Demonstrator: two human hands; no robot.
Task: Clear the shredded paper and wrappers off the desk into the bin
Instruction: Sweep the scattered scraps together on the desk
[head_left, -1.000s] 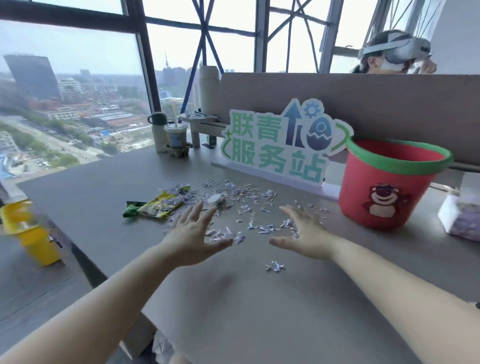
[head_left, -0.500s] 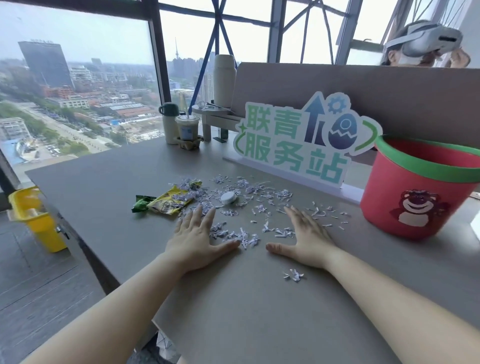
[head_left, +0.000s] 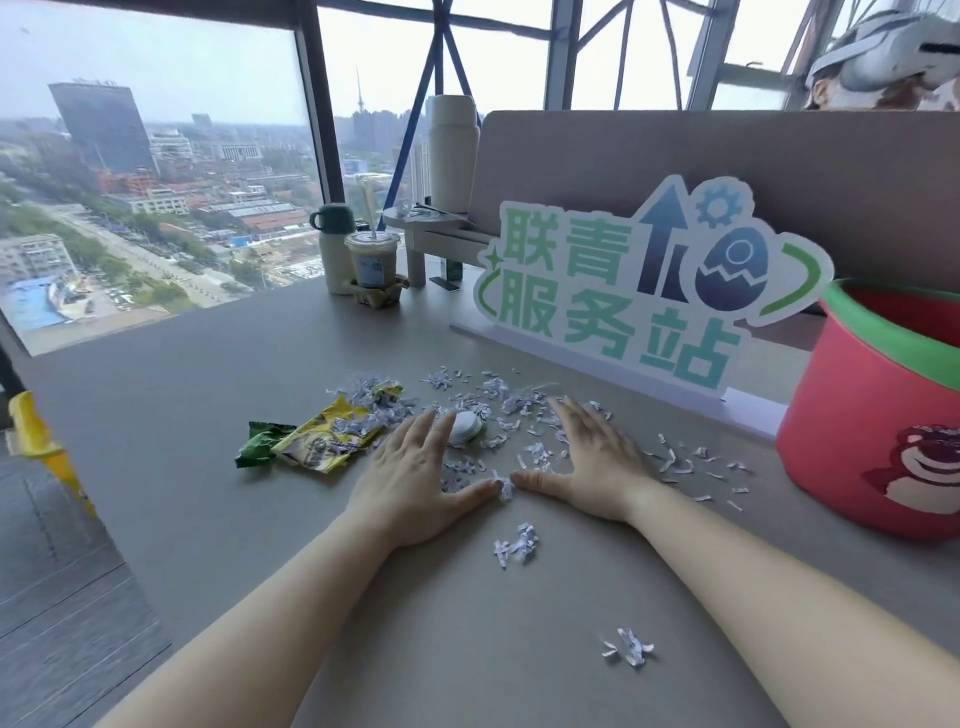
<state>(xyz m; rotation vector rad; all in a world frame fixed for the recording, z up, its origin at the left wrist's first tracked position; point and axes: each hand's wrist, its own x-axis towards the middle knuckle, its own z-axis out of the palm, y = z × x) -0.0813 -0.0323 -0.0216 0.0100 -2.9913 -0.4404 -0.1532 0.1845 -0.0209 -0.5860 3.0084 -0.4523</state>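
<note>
Shredded paper (head_left: 498, 400) lies scattered over the middle of the grey desk (head_left: 208, 415). My left hand (head_left: 415, 473) and my right hand (head_left: 592, 462) rest flat on the desk with straight fingers, thumbs nearly meeting, framing part of the shreds. A small white round wrapper (head_left: 465, 427) sits just past my left fingertips. A yellow and green snack wrapper (head_left: 322, 441) lies to the left of my left hand. Two small clumps of shreds (head_left: 517, 543) lie nearer to me. The red bin with a green rim (head_left: 883, 415) stands at the right.
A white and green sign (head_left: 649, 291) stands behind the shreds. At the back left are a thermos (head_left: 335, 249), a drink cup (head_left: 371, 260) and a tall flask (head_left: 452, 150). Behind a divider a person wears a headset. The desk edge runs along the left.
Both hands came down from hovering and moved forward into the shreds. They now lie flat on the desk, with their thumbs drawn close together.
</note>
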